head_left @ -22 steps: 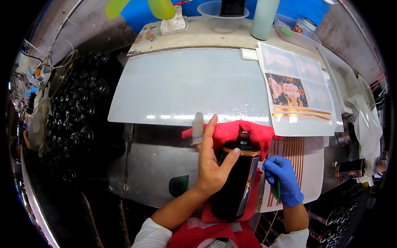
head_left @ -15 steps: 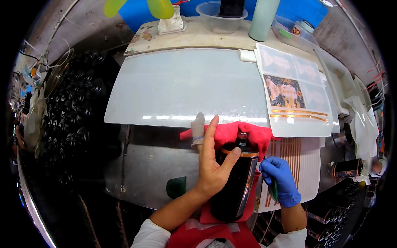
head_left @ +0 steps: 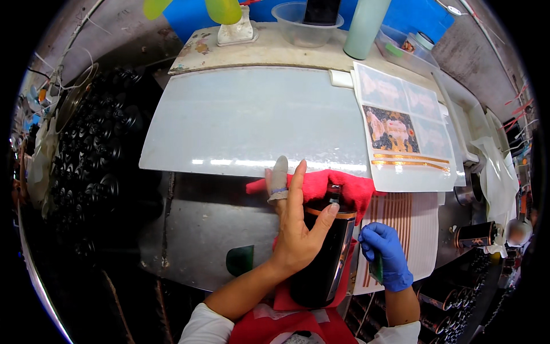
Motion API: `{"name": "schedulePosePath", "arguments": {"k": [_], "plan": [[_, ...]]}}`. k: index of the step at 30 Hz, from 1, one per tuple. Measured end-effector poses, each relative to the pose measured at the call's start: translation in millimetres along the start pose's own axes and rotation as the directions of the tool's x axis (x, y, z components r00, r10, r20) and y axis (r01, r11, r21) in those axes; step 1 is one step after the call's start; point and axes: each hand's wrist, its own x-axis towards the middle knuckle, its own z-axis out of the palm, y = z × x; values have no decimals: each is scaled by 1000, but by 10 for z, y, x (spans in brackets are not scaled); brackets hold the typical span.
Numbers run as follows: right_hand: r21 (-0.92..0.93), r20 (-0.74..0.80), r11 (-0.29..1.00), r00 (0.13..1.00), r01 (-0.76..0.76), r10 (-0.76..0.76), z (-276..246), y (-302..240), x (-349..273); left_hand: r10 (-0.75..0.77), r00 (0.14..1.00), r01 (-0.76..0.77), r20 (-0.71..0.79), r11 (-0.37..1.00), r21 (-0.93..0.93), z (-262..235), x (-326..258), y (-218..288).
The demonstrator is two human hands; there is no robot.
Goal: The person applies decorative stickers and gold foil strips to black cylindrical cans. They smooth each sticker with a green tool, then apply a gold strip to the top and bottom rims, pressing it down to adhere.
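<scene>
A black bottle [head_left: 314, 261] with a copper-coloured band round its shoulder and a patterned label stands tilted in front of me, its neck against a red cloth [head_left: 358, 192]. My left hand [head_left: 295, 243] is bare except for a pale finger cot; its fingers stretch upward, with the palm and thumb by the bottle's left side and shoulder. To the right of the bottle is my right hand [head_left: 385, 252] in a blue glove. Its fingers are closed round a green scraper [head_left: 376, 267], mostly hidden by the glove. Another green rounded scraper [head_left: 239, 260] lies on the metal table left of the bottle.
A pale board [head_left: 258, 120] spans the bench, with a label sheet [head_left: 409, 129] at its right. Copper strips on a backing sheet [head_left: 427, 229] lie right of my gloved hand. Many black bottles [head_left: 97, 155] crowd the left. A clear bowl [head_left: 292, 31] stands at the back.
My left hand has shifted slightly rightward, its thumb nearer the bottle's neck. The right hand still grips the scraper. The whole view has moved a little.
</scene>
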Motion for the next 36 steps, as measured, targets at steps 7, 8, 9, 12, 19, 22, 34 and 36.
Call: {"name": "schedulePosePath", "arguments": {"k": [7,8,9,12,19,22,34,36], "plan": [[10,3,1000,1000,8,-8,-11,8,0,24,1000,-26,-18,996,-87,-26,-11,-66],[15,6,1000,1000,6,-6,-20,19,3,17,1000,-18,-12,998,-64,-24,-11,-56],[21,6,1000,1000,2,-2,-34,38,4,8,1000,-8,-4,999,-44,-8,-11,-50],[23,-4,1000,1000,-10,10,-22,45,9,5,1000,-5,-2,999,47,15,2,6],[462,-35,879,988,-118,151,-246,204,-3,19,999,-26,-33,976,-218,-20,-19,-99],[523,-8,841,986,-138,167,-376,315,-97,38,999,-38,-22,999,2,-7,-24,-37],[269,-313,908,921,321,-233,-16,-59,-439,315,933,-355,173,883,307,-181,-630,330],[-208,-303,849,794,485,-527,454,-362,-395,458,817,-567,351,749,343,-175,-1005,259]]}}
